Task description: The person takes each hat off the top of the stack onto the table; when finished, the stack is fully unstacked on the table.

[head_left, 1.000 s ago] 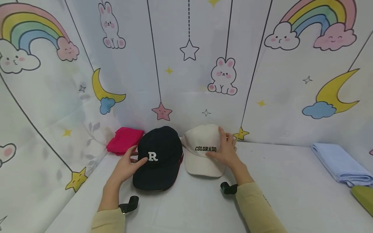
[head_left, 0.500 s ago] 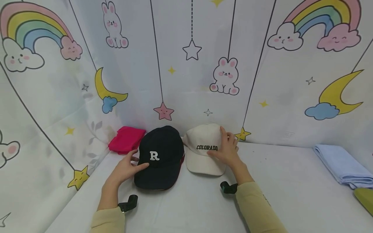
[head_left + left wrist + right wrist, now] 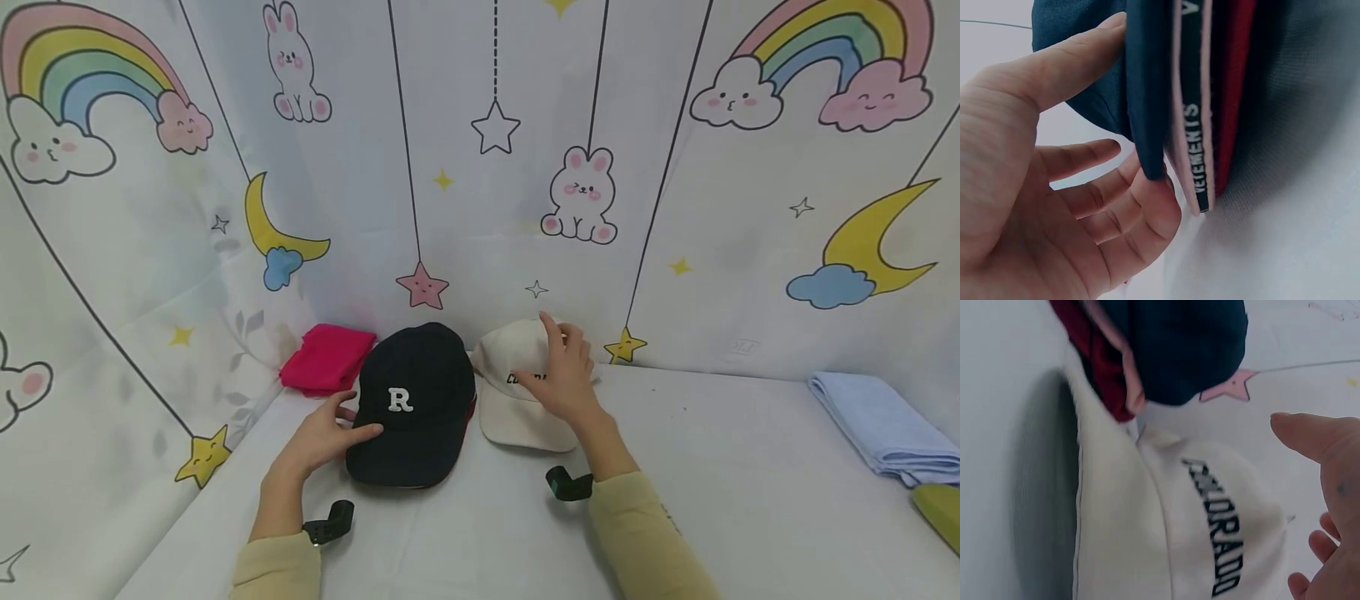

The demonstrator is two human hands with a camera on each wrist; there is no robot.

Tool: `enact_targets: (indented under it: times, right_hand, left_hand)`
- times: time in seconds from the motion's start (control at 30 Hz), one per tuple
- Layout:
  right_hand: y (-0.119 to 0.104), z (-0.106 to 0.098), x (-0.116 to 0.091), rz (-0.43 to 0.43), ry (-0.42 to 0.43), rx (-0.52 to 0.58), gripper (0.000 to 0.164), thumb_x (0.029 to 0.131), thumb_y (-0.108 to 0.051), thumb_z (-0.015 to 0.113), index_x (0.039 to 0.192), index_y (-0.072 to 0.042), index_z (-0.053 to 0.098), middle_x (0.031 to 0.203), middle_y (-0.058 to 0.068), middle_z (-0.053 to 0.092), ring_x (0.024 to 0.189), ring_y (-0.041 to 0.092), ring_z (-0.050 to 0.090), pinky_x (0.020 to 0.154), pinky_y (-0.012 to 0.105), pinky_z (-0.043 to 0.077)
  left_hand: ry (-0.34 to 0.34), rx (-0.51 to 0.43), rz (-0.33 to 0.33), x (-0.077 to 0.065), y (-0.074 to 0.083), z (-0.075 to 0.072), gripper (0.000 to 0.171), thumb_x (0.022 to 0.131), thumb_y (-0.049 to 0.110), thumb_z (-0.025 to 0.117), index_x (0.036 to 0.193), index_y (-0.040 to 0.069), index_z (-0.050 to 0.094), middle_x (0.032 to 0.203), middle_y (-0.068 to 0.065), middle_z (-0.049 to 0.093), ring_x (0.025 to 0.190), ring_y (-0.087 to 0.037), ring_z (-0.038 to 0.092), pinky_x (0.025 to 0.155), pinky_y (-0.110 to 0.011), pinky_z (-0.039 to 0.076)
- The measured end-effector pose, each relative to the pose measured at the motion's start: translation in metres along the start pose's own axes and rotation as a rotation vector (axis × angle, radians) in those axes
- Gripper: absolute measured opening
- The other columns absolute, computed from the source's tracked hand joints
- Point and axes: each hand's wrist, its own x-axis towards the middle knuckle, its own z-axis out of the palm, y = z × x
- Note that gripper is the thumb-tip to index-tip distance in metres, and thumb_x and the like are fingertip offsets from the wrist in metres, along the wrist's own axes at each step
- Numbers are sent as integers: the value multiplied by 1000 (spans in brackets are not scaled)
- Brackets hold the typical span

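Observation:
A navy cap (image 3: pixel 412 433) with a white R stands on the white table, its brim toward me. My left hand (image 3: pixel 322 435) is at the cap's left side, thumb over the brim. In the left wrist view the fingers are loosely bent, and one fingertip touches the brim's edge (image 3: pixel 1150 150); the index finger stands clear of it. To the right sits a cream cap (image 3: pixel 517 421) lettered COLORADO. My right hand (image 3: pixel 570 375) hovers over its right side, fingers spread. In the right wrist view the thumb (image 3: pixel 1310 434) is apart from the cream cap.
A folded bright pink cloth (image 3: pixel 326 360) lies behind the navy cap on the left. Folded light-blue cloth (image 3: pixel 885 425) and a green item (image 3: pixel 937 512) lie at the far right. A patterned curtain (image 3: pixel 480 208) backs the table. Dark red layers (image 3: pixel 1110 387) show under the navy cap.
My right hand has moved left and come off the cream cap's side, covering part of its lettering. My left thumb has slid slightly down toward the brim. Both caps stay in place.

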Motion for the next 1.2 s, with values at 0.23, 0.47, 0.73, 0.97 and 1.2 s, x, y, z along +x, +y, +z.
enact_targets:
  times: [0.23, 0.47, 0.73, 0.97, 1.2]
  right_hand:
    - [-28, 11, -1, -71, -88, 90, 81, 89, -28, 79, 155, -11, 33, 141, 19, 38, 127, 38, 37, 100, 57, 42]
    - [-47, 33, -6, -44, -252, 215, 70, 94, -29, 75, 151, -6, 42, 132, 15, 51, 115, 31, 56, 94, 45, 51]
    - [-54, 57, -17, -46, -314, 232, 73, 92, -32, 75, 151, -5, 40, 135, 17, 46, 118, 30, 55, 96, 44, 50]
    - [-58, 66, -18, -79, -252, 219, 70, 93, -30, 75, 149, -3, 42, 133, 17, 48, 118, 30, 55, 100, 44, 48]
    - [-64, 71, -17, -56, -210, 274, 67, 95, -27, 73, 148, -2, 41, 127, 13, 50, 114, 27, 55, 98, 41, 49]
  left_hand:
    - [10, 11, -1, -1, 2, -1, 94, 84, 47, 79, 150, -3, 35, 126, -23, 58, 112, -37, 59, 89, -48, 54]
    - [6, -5, 1, 0, 3, 0, 93, 84, 46, 79, 150, -3, 36, 127, -24, 57, 110, -36, 59, 83, -43, 57]
    - [11, -17, 8, 0, 7, -2, 92, 85, 46, 79, 150, -2, 35, 129, -25, 56, 107, -35, 61, 77, -40, 59]
    - [9, -9, 17, -1, 9, -4, 93, 85, 45, 79, 151, -3, 35, 127, -24, 57, 104, -33, 62, 75, -38, 59]
    - [20, 12, 35, -4, 13, -7, 93, 85, 44, 79, 151, -4, 34, 126, -24, 57, 102, -32, 62, 75, -38, 58]
